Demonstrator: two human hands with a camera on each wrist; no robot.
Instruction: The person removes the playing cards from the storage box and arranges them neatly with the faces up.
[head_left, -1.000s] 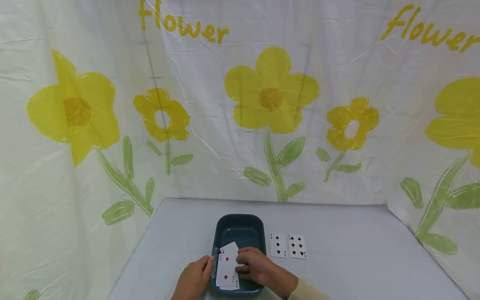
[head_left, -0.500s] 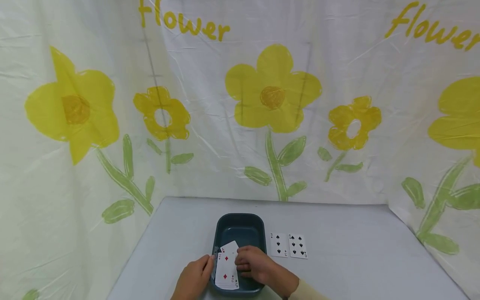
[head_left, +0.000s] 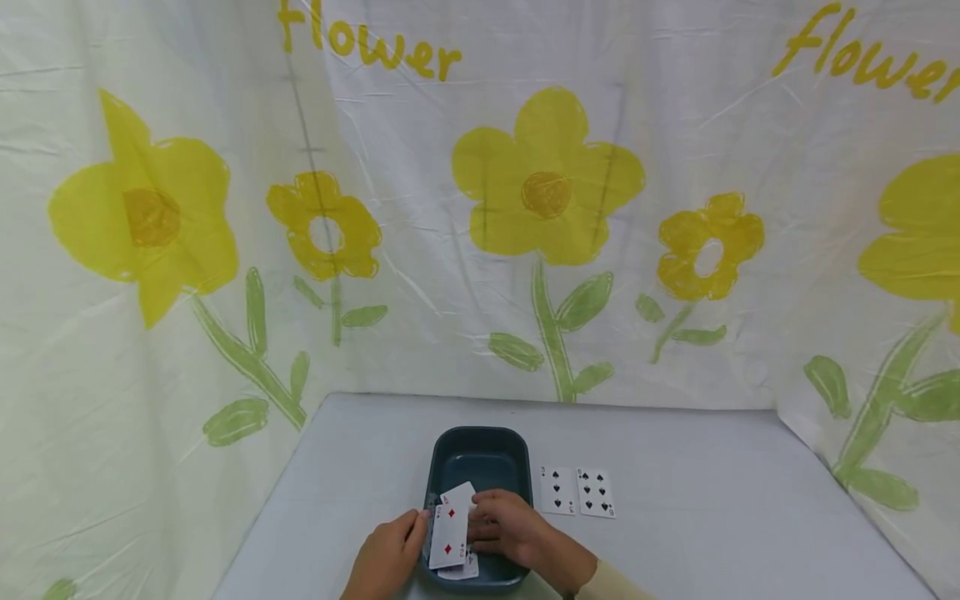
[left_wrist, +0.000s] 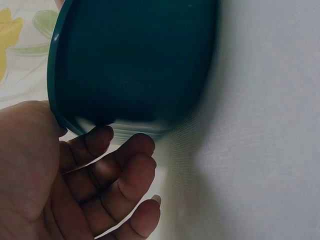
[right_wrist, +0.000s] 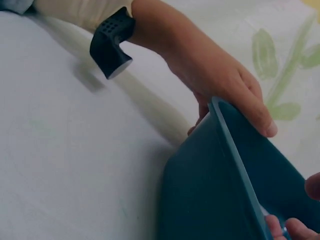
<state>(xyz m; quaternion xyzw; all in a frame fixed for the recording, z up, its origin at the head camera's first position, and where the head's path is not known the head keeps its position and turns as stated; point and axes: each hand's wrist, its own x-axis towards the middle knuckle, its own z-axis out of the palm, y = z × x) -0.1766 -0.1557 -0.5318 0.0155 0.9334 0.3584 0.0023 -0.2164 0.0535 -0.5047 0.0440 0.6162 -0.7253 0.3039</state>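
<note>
A dark teal tray (head_left: 498,475) stands on the table with several playing cards in its near left part. On top lies the two of diamonds (head_left: 449,533), its right side seemingly lifted. Parts of other cards (head_left: 461,493) show above and below it. My left hand (head_left: 387,554) holds the tray's left rim; in the left wrist view its fingers (left_wrist: 125,185) curl by the tray's outer wall. The right hand (head_left: 510,529) reaches over the tray, its curled fingers at the card's right edge. In the right wrist view only some right fingertips (right_wrist: 300,230) show.
Two face-up cards lie right of the tray: a three of spades (head_left: 557,492) and a six of spades (head_left: 596,492). Behind the white table (head_left: 675,500) hangs a curtain (head_left: 420,333) painted with yellow flowers.
The two of diamonds has shifted slightly left and looks narrower, baring more of a card underneath. The right hand has moved a little to the left. The left hand stays on the rim.
</note>
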